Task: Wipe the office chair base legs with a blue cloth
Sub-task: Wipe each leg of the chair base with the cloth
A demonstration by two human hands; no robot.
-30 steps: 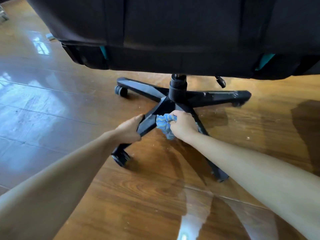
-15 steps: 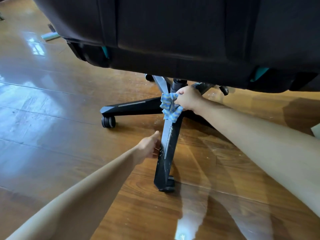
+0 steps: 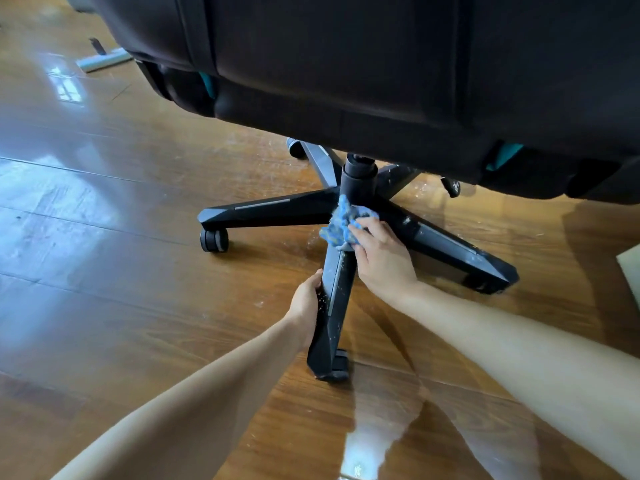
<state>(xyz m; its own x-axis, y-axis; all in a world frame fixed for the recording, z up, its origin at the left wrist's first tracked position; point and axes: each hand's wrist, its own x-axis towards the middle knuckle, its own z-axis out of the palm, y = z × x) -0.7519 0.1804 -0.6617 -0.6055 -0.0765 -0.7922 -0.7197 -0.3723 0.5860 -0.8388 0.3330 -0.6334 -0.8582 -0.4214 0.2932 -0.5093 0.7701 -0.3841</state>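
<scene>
The black star-shaped chair base stands on the wooden floor under the dark seat. Its nearest leg points toward me and carries white specks of dust. My left hand grips the left side of that leg about halfway along. My right hand presses a bunched blue cloth onto the top of the same leg, just below the central column. The right leg is dusty too.
Casters sit at the left leg's end and under the near leg. A pale flat object lies on the floor at far left. A light panel corner shows at the right edge. The glossy floor reflects light.
The base has turned, so a leg now points straight at me. My left hand has closed on that leg. My right hand with the cloth has come down from the hub onto the leg's top.
</scene>
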